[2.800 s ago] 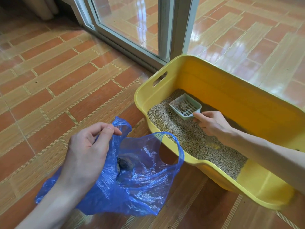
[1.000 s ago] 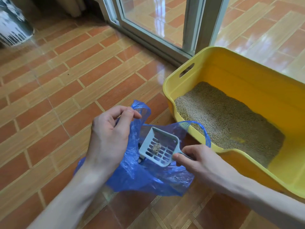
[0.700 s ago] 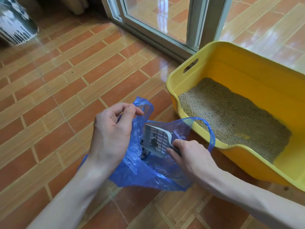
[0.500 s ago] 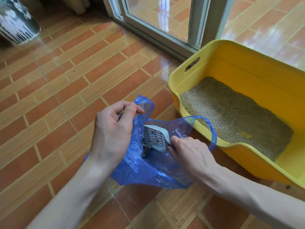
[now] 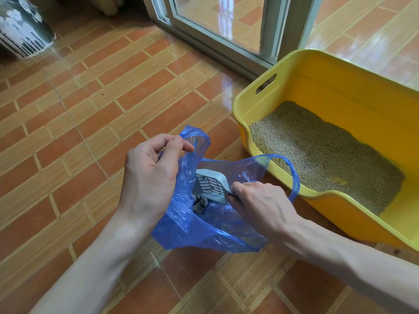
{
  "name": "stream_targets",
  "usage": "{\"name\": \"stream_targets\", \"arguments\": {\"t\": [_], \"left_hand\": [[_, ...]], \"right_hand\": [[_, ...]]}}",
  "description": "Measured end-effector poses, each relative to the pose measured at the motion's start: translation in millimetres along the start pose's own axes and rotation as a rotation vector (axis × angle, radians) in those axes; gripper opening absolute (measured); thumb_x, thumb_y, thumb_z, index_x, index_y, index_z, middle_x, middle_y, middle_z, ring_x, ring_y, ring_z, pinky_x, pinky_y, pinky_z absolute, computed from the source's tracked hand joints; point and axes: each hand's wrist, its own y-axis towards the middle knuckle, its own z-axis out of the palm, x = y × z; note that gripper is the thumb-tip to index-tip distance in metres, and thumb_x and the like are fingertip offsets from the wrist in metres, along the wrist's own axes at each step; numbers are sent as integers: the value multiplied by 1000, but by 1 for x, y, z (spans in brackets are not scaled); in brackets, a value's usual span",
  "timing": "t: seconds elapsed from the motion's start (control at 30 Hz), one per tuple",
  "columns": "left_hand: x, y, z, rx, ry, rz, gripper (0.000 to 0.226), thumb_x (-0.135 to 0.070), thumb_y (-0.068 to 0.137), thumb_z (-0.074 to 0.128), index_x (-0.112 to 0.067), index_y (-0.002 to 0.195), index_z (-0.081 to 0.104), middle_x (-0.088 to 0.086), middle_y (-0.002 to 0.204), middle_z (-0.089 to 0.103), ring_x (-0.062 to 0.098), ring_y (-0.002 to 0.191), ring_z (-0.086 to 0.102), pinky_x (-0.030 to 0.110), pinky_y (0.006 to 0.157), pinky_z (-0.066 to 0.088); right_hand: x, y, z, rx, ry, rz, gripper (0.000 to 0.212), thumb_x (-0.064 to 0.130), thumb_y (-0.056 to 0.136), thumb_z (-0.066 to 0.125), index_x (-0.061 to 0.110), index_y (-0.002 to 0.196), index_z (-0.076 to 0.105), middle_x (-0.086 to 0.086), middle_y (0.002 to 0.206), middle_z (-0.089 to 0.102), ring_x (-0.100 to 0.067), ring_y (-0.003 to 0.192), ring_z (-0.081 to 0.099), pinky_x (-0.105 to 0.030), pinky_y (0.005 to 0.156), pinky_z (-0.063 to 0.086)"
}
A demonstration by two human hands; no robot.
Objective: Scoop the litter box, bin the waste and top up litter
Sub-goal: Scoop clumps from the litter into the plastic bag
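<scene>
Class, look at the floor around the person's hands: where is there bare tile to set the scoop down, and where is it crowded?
Bare tile lies left of the left hand, toward the dark container, and between the blue bag and the sliding door frame. It is crowded where the right hand tips the scoop into the bag against the yellow litter box.

Glossy orange-and-tan tiled floor, pale-framed sliding glass door at the back, daylight reflections

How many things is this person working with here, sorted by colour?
Blue: 1, the plastic bag
Yellow: 1, the litter box
Grey: 1, the litter scoop
Total: 3
</scene>
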Motion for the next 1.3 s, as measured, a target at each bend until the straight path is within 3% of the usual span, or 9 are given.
{"name": "stream_targets", "arguments": {"t": [0.17, 0.37, 0.53, 0.7, 0.77, 0.9, 1.07, 1.17, 1.3], "left_hand": [[1, 1, 0, 8, -8, -2, 28, -40, 95, 55, -23, 84, 75, 10, 56, 28, 24, 53, 21, 43, 51, 18], [2, 5, 6, -9, -11, -5, 28, -38, 96, 55, -22, 82, 74, 4, 52, 31, 20, 48, 23, 36, 49, 18], [6, 13, 23, -17, 64, 9, 30, -21, 106, 55, -18, 81, 71, -10, 42, 33, 13, 41, 23, 25, 46, 18], [5, 16, 46, 11, 102, 10, 30, -17, 105, 55, -14, 81, 72, -14, 38, 38, 7, 37, 29, 21, 44, 22], [3, 18, 53, 16, 123, 9, 30, -17, 104, 55, -15, 81, 72, -15, 37, 39, 8, 36, 29, 19, 43, 20], [2, 21, 67, 35, 149, 4, 28, -16, 103, 57, -14, 81, 74, -13, 36, 38, 10, 37, 29, 19, 42, 20], [2, 20, 79, 69, 164, 11, 27, -15, 103, 57, -11, 82, 74, -11, 35, 34, 10, 36, 28, 13, 40, 22], [3, 19, 81, 77, 173, 5, 28, -15, 104, 57, -12, 82, 74, -14, 36, 38, 6, 35, 36, 11, 41, 24], [4, 19, 81, 77, 170, 3, 27, -18, 103, 57, -12, 85, 75, -13, 37, 41, 9, 36, 32, 16, 40, 21]], "right_hand": [[0, -1, -10, 62, 58, 118, 34, 51, 102, 43, 22, 84, 47, 0, 79, 62, -33, 78, 62, -35, 57, 34], [-13, -16, -50, 91, 342, 233, 49, 53, 96, 57, 15, 66, 49, 2, 52, 46, -14, 48, 44, -27, 46, 33], [-38, -33, -112, 142, 431, 308, 31, 57, 84, 67, 26, 84, 65, 3, 64, 68, -5, 47, 49, -22, 46, 39], [-82, -50, -159, 95, 408, 357, 31, 60, 82, 62, 32, 96, 65, 3, 83, 74, -23, 66, 67, -51, 59, 57], [-106, -54, -170, 99, 338, 363, 34, 61, 83, 59, 33, 100, 66, 5, 84, 73, -17, 66, 68, -48, 57, 57], [-156, -59, -177, 176, 164, 388, 21, 50, 90, 57, 32, 95, 65, 6, 71, 67, -1, 61, 61, -21, 46, 44], [-207, -68, -163, 276, -77, 418, 18, 45, 98, 55, 29, 96, 60, 11, 74, 67, -5, 56, 56, -31, 53, 44], [-228, -77, -149, 304, -259, 404, 28, 49, 100, 51, 25, 114, 53, 15, 81, 62, -9, 68, 56, -29, 60, 37], [-240, -86, -135, 358, -494, 372, 32, 55, 101, 45, 27, 113, 53, 6, 96, 66, -19, 96, 59, -34, 74, 30]]}}
